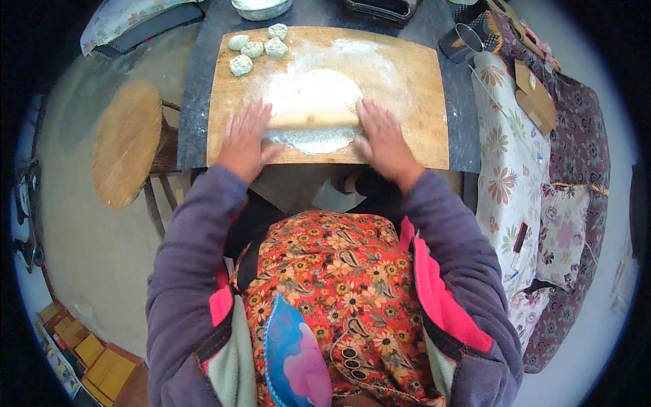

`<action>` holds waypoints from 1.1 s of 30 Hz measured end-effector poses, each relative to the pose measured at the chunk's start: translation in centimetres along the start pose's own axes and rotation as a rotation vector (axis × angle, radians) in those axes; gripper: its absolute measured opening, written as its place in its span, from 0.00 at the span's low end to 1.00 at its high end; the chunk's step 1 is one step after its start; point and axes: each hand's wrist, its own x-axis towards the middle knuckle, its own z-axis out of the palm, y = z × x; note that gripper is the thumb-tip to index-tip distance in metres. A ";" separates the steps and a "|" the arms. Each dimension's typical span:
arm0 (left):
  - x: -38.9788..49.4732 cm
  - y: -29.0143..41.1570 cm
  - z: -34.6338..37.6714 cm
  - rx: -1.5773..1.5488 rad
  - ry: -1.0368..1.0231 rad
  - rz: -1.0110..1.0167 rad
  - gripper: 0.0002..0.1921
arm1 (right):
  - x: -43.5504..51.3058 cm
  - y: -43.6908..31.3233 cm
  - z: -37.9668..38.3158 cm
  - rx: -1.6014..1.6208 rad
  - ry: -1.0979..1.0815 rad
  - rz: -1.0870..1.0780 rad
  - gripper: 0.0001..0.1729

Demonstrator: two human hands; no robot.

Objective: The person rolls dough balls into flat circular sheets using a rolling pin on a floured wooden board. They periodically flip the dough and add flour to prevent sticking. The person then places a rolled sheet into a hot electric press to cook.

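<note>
A wooden rolling pin (313,120) lies crosswise over a wide, flour-dusted sheet of dough (314,91). The sheet's near part shows green flecks and reaches close to the front edge of the wooden board (424,112). My left hand (246,138) covers the pin's left end, fingers stretched forward and thumb pointing inward. Over the right end rests my right hand (382,140), posed much the same; both pin tips are hidden beneath the palms. Several green-flecked dough balls (252,49) sit at the board's far left corner. Loose flour (356,48) whitens the far part of the board.
The board rests on a dark table (196,117). Behind it are a pale bowl (262,7) and a black container (384,7); a metal cup (460,43) stands at the far right. A round stool (127,142) is at left, a flower-patterned sofa (508,168) at right.
</note>
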 end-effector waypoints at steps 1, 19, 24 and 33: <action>1.6 -0.4 0.4 -0.024 0.076 0.001 0.44 | 1.0 0.5 0.2 0.027 0.101 -0.004 0.40; 3.9 -2.0 3.1 -0.068 0.148 -0.049 0.41 | 1.9 -0.6 0.3 -0.022 0.136 0.224 0.39; -4.1 0.0 1.4 -0.062 0.039 0.036 0.43 | -3.3 -3.1 0.2 -0.076 -0.025 0.102 0.44; 1.4 -0.8 0.9 0.027 0.145 0.000 0.27 | 1.8 -1.7 1.0 0.041 0.130 0.284 0.43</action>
